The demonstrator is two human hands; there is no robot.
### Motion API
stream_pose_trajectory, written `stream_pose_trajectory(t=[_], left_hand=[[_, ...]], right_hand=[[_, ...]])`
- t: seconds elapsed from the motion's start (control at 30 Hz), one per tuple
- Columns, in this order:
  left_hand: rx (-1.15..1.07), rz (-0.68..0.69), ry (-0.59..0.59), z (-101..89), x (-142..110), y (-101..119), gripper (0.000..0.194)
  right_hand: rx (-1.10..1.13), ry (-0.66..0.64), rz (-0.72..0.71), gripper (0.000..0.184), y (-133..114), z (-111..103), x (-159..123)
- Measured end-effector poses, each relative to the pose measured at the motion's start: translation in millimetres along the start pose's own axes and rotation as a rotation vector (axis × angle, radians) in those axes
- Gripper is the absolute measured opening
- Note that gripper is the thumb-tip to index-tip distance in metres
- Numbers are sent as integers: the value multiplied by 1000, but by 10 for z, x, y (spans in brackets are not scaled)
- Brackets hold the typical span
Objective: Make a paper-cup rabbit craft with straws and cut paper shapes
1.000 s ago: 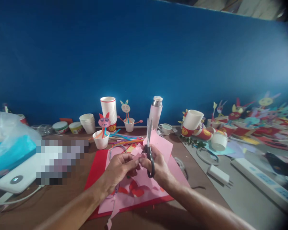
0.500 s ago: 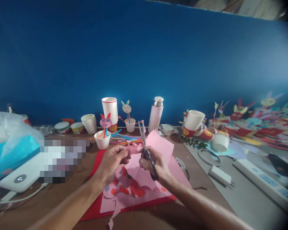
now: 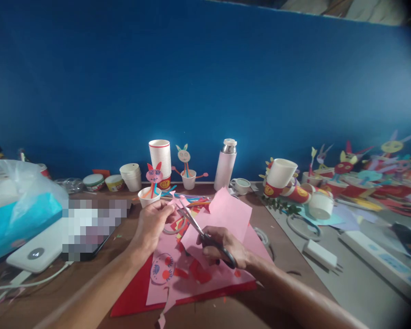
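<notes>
My left hand (image 3: 154,224) pinches a small piece of pink paper (image 3: 176,199) above the worktop. In my right hand (image 3: 222,244) is a pair of scissors (image 3: 195,224) with black handles, its blades pointing up and left at the pink piece. Whether the blades touch the paper I cannot tell. Below both hands lie pink sheets (image 3: 233,212) on a red sheet (image 3: 132,292). On the pink paper are a round pink face cutout (image 3: 162,268) with drawn eyes and orange cheeks, and red paper scraps (image 3: 200,270).
Just beyond my left hand stands a paper cup (image 3: 149,196) with a pink cat-like figure. Behind are stacked paper cups (image 3: 160,157), a second cup figure (image 3: 184,157) and a pink flask (image 3: 225,167). A power strip (image 3: 380,258) and white charger (image 3: 322,256) lie right; a power bank (image 3: 37,251) lies left.
My right hand has tilted the scissors from nearly upright to leaning left, and lowered slightly. My left hand has shifted left and a little up with the pink piece.
</notes>
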State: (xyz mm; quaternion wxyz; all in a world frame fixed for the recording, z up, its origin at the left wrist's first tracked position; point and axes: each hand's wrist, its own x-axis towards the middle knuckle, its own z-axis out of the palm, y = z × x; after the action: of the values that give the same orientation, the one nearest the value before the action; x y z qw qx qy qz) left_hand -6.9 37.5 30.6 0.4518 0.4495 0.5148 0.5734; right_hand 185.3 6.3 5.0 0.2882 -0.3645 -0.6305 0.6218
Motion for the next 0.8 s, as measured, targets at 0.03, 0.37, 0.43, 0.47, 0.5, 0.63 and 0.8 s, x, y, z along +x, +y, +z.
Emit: stream_pose_trajectory(t=[0.03, 0.37, 0.43, 0.47, 0.5, 0.63, 0.8], left_hand=[[-3, 12, 7, -7, 5, -1, 17], [-24, -17, -3, -22, -4, 33, 17], [-16, -22, -22, -20, -7, 20, 17], [-15, -26, -31, -19, -8, 12, 17], [-17, -32, -40, -17, -9, 5, 17], [-62, -70, -83, -19, -12, -7, 17], [-114, -93, -112, -36, -6, 8, 13]], right_hand=[[0, -6, 7, 18, 11, -2, 2], [-35, -3, 9, 15, -10, -4, -10], [-47, 8, 15, 16, -17, -1, -8], [-52, 12, 18, 17, -18, 0, -7], [-58, 14, 20, 17, -20, 0, -6], [-56, 6, 22, 17, -25, -6, -6], [-16, -10, 1, 18, 0, -25, -1]])
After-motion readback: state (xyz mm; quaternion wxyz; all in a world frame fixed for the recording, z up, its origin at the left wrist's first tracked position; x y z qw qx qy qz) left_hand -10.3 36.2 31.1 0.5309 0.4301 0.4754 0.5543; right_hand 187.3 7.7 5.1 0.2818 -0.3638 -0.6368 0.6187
